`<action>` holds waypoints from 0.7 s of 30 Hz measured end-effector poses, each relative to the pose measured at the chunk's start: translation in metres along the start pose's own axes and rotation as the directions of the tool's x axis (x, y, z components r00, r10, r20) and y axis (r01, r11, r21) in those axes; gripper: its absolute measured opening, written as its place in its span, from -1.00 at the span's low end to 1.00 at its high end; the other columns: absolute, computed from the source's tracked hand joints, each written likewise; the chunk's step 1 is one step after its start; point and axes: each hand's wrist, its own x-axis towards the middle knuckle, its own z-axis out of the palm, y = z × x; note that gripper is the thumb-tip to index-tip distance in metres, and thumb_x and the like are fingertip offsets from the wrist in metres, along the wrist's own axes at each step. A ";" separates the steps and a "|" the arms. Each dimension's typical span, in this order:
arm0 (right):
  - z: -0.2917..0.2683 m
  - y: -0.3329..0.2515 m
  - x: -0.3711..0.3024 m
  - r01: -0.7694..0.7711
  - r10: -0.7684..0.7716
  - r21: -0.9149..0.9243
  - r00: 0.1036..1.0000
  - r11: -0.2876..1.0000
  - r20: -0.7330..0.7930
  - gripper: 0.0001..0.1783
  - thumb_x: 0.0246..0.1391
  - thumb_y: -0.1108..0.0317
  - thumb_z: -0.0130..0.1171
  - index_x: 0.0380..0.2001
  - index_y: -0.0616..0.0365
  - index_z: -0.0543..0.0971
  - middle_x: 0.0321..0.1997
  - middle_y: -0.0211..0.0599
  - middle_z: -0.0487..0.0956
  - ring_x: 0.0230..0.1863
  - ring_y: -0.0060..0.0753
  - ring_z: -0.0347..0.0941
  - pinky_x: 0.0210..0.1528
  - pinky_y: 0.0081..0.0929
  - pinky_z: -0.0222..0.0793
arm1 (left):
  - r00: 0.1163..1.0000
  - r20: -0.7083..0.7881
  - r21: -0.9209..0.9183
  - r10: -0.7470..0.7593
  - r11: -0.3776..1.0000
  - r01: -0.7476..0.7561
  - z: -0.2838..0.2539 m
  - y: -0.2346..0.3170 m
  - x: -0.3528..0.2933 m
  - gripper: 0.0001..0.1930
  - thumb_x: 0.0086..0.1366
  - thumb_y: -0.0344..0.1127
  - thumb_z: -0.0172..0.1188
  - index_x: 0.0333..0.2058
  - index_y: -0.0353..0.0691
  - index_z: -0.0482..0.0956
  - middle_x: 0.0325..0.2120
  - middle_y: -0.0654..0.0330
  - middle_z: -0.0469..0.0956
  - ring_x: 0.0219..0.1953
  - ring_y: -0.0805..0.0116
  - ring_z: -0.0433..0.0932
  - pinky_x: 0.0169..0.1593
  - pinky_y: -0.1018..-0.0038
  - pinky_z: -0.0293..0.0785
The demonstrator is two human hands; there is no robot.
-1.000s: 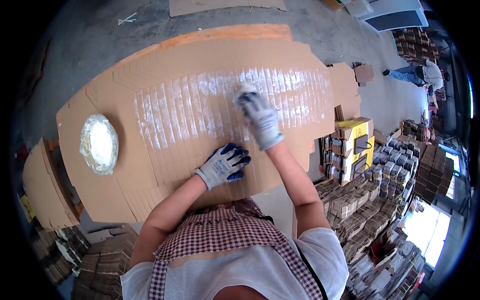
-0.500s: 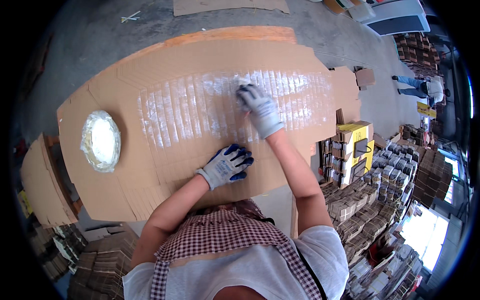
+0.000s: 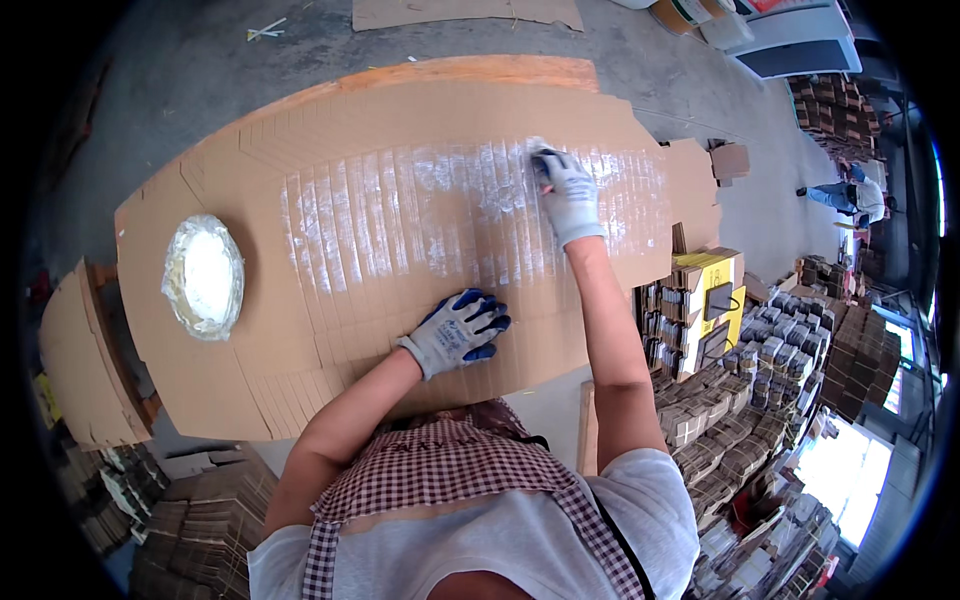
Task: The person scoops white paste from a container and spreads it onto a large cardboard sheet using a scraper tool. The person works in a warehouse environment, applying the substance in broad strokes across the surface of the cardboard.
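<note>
Overlapping flat cardboard sheets (image 3: 270, 215) cover the table in front of me, their strips streaked with wet-looking white paste (image 3: 445, 170). My right hand (image 3: 570, 197), in a grey and blue glove, is closed at the far part of the streaks. A small whitish pad (image 3: 537, 147) shows at its fingertips, pressed to the cardboard; its exact kind is unclear. Nearer to me, my gloved left hand (image 3: 455, 335) lies flat on the sheets, fingers apart, holding nothing. At the left stands a bowl (image 3: 204, 278) wrapped in clear plastic, with white stuff inside.
The wooden table edge (image 3: 480, 68) shows beyond the sheets. Tied cardboard bundles (image 3: 740, 410) and a yellow-and-white carton stack (image 3: 712, 300) are at the right. Another cardboard-topped surface (image 3: 85, 360) stands at the left. A person (image 3: 850, 197) bends over at the far right.
My right hand has slid to the right and slightly away from me across the streaked strips, with the pad. The left hand stays flat in place.
</note>
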 end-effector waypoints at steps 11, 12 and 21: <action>-0.035 -0.027 -0.020 -0.635 0.649 0.646 0.710 0.423 0.274 -0.64 -0.02 0.51 0.36 -0.09 0.20 0.60 -0.18 -0.34 0.65 -0.17 -0.48 0.56 -0.08 -0.52 0.49 | 0.999 0.049 0.004 -0.018 1.000 0.018 0.001 -0.001 -0.002 -0.52 0.32 0.06 0.05 0.12 -0.02 0.51 0.12 0.23 0.47 0.17 0.23 0.39 0.30 0.14 0.24; -0.013 -0.009 -0.024 -0.469 0.571 0.747 0.807 0.471 0.147 -0.64 -0.02 0.54 0.35 -0.09 0.20 0.60 -0.22 -0.36 0.65 -0.25 -0.52 0.55 -0.19 -0.57 0.50 | 0.998 0.064 -0.003 -0.015 1.000 0.015 0.001 -0.001 -0.002 -0.52 0.33 0.06 0.04 0.13 -0.01 0.51 0.13 0.23 0.47 0.18 0.23 0.39 0.30 0.13 0.23; 0.043 -0.065 0.015 -0.258 0.606 0.888 0.795 0.381 -0.029 -0.67 -0.01 0.47 0.39 -0.14 0.26 0.58 -0.26 -0.28 0.62 -0.32 -0.42 0.53 -0.22 -0.46 0.48 | 0.993 0.116 0.052 -0.007 0.999 0.001 0.003 0.001 -0.004 -0.49 0.40 0.09 -0.06 0.21 0.02 0.44 0.22 0.23 0.40 0.27 0.24 0.31 0.36 0.10 0.16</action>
